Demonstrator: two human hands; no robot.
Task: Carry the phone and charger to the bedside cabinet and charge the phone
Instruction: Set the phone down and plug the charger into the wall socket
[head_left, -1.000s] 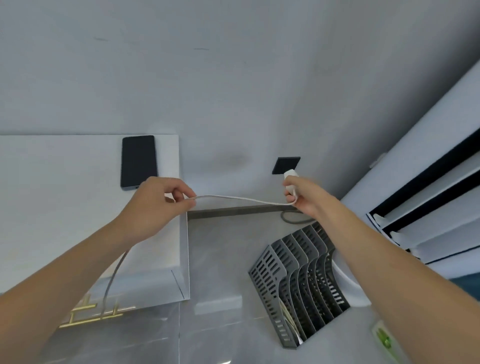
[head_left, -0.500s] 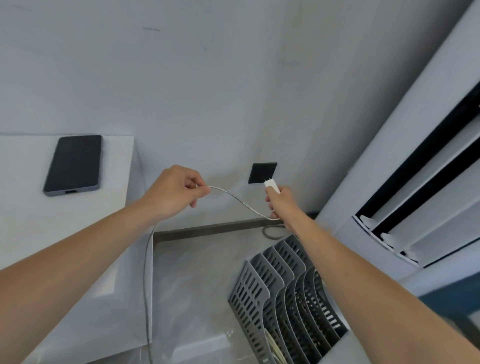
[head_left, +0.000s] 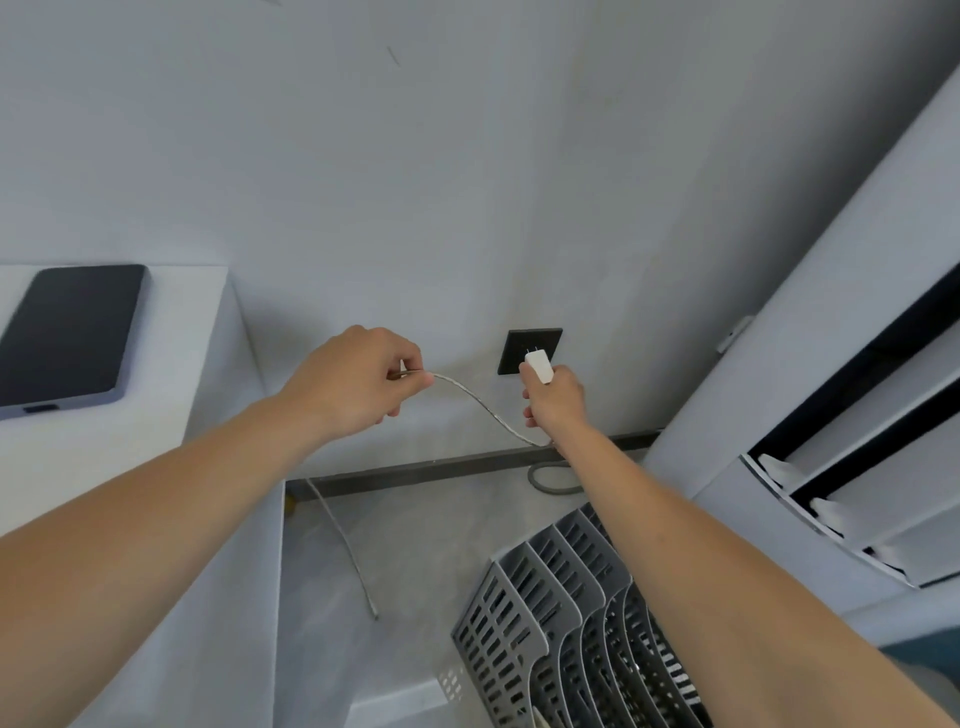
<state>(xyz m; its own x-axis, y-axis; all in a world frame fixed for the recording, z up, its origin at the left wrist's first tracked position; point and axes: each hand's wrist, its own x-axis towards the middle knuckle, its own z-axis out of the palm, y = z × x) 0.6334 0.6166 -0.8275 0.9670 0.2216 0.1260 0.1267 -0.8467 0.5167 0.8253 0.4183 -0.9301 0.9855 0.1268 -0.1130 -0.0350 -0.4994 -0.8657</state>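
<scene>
At the wall socket, charger prongs just short.

Right hand wraps a small white plastic charger plug, prongs pointing at a dark square wall socket; plug tip sits in front of the socket face, can't tell if prongs are in; left hand pinches the thin white braided cable between thumb and fingers; cable sags between the two hands, free end dangles down over the grey floor; black slab phone lies flat, screen up, on the white bedside cabinet at left; grey perforated plastic file rack stands on the floor below the right forearm; white slatted unit at right edge.
</scene>
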